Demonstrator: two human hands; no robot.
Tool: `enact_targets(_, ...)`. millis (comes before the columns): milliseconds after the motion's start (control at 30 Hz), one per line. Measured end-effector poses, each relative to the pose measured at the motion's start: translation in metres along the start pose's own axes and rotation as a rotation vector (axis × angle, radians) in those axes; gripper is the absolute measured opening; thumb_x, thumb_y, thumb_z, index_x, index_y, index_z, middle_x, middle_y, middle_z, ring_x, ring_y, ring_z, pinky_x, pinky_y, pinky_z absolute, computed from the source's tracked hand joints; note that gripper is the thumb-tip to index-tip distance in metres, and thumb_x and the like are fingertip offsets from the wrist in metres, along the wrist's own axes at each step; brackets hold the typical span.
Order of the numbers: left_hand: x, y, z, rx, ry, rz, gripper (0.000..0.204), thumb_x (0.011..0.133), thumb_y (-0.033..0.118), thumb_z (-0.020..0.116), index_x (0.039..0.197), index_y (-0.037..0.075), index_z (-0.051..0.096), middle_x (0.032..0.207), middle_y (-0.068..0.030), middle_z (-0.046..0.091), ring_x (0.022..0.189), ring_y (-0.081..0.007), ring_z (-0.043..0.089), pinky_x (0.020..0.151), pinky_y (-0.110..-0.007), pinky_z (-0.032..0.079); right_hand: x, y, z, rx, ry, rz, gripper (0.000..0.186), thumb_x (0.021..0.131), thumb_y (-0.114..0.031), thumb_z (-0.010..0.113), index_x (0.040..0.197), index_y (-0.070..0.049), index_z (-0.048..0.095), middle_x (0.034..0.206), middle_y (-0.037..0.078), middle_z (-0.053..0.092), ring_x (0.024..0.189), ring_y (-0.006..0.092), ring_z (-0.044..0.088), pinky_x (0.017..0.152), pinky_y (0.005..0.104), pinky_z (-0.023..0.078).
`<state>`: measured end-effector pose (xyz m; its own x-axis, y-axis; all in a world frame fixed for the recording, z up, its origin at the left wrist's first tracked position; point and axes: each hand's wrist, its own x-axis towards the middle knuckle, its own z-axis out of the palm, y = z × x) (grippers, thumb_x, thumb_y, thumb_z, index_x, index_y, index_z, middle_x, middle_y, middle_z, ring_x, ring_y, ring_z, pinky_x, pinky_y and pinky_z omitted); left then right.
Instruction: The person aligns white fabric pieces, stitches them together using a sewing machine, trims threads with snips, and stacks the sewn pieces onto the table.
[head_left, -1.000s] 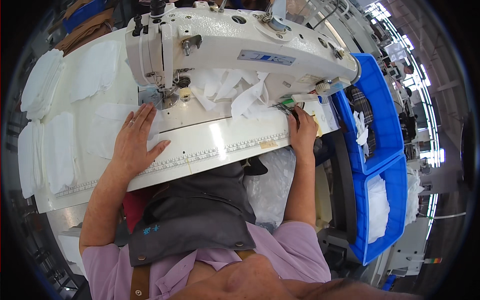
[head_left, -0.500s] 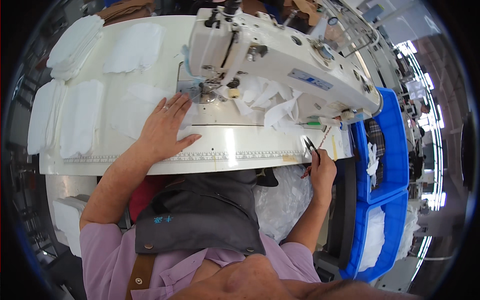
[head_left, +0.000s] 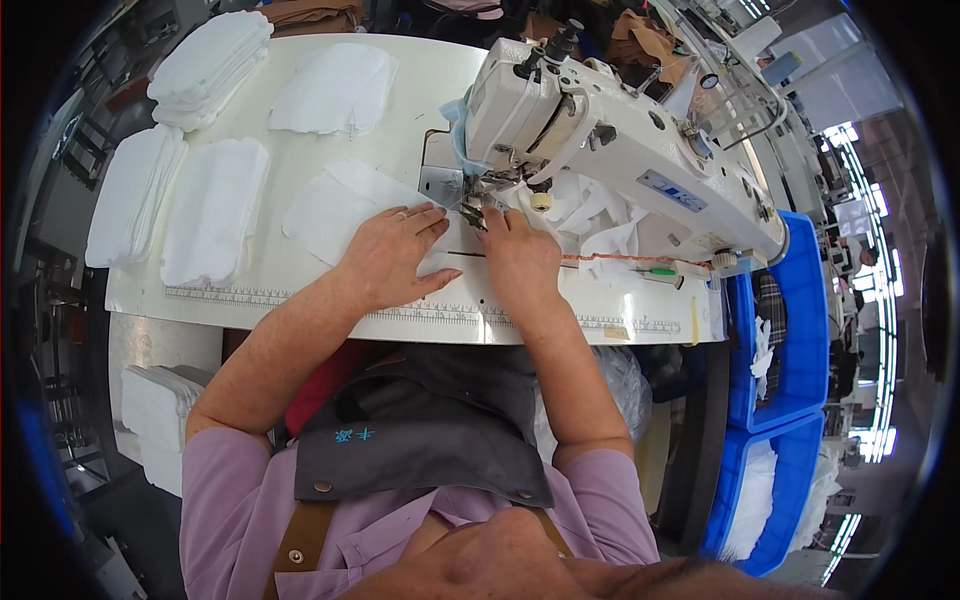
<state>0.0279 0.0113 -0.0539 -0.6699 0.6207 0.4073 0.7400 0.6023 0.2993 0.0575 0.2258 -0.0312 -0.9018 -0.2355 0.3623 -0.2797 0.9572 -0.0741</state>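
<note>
My left hand [head_left: 395,255] lies flat with its fingers stretched out, on the right end of a thin white fabric piece [head_left: 335,215]. Close beside it, my right hand [head_left: 522,258] grips small dark thread snips [head_left: 473,216], their blades beside the presser foot of the sewing machine [head_left: 610,150]. A reddish-brown cord [head_left: 640,259] runs across the table from near my right hand toward the machine's base. The fingers partly cover the snips and the fabric's end near the needle plate [head_left: 440,183], so whether a thread is between the blades cannot be told.
Stacks of white fabric pieces [head_left: 130,200] stand at the table's left, with another white piece [head_left: 335,88] farther back. White scraps [head_left: 610,235] lie under the machine arm near a green-handled tool [head_left: 660,272]. Blue bins [head_left: 740,400] hang at the right.
My right hand has brought the snips from the table's front right edge leftward to the needle. The cord now stretches across the table. My left hand stays on the fabric; the view has shifted.
</note>
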Motion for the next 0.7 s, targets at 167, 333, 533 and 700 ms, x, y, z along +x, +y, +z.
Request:
enact_targets(167, 0.0, -0.004, 0.0, -0.002, 0.014, 0.013, 0.057, 0.087, 0.042, 0.076, 0.123, -0.001, 0.072, 0.13, -0.015, 0.07, 0.126, -0.0315, 0.064, 0.106, -0.043, 0.05, 0.01, 0.001, 0.018, -0.015, 0.047, -0.031, 0.032, 0.093, -0.024, 0.073, 0.12, -0.006, 0.069, 0.093, 0.011, 0.069, 0.066, 0.0335, 0.07, 0.059, 0.043, 0.057)
enact_targets(333, 0.001, -0.01, 0.0, -0.019, 0.041, 0.035, 0.052, 0.087, 0.04, 0.076, 0.121, 0.002, 0.074, 0.128, -0.013, 0.071, 0.12, -0.029, 0.067, 0.101, -0.041, 0.052, 0.008, -0.001, 0.015, 0.025, 0.024, -0.024, 0.03, 0.094, -0.023, 0.072, 0.118, -0.006, 0.07, 0.091, 0.012, 0.072, 0.069, 0.0332, 0.071, 0.06, 0.043, 0.058)
enact_targets(533, 0.01, -0.015, -0.019, 0.009, 0.388, -0.081, 0.032, 0.082, 0.027, 0.084, 0.103, 0.006, 0.074, 0.109, -0.0079, 0.074, 0.098, -0.0288, 0.07, 0.085, -0.04, 0.051, -0.047, 0.019, -0.044, 0.114, 0.137, 0.077, 0.031, 0.093, -0.02, 0.075, 0.119, -0.005, 0.068, 0.088, 0.01, 0.071, 0.065, 0.0296, 0.07, 0.057, 0.0395, 0.056)
enact_targets(700, -0.012, -0.049, -0.053, 0.329, 0.308, -0.565, 0.033, 0.09, 0.036, 0.078, 0.099, 0.005, 0.072, 0.101, -0.0067, 0.07, 0.096, -0.029, 0.069, 0.082, -0.042, 0.051, -0.111, 0.074, -0.092, 0.215, 0.334, 0.379, 0.031, 0.091, -0.009, 0.079, 0.119, -0.001, 0.071, 0.081, 0.007, 0.065, 0.065, 0.0179, 0.061, 0.061, 0.0325, 0.05)
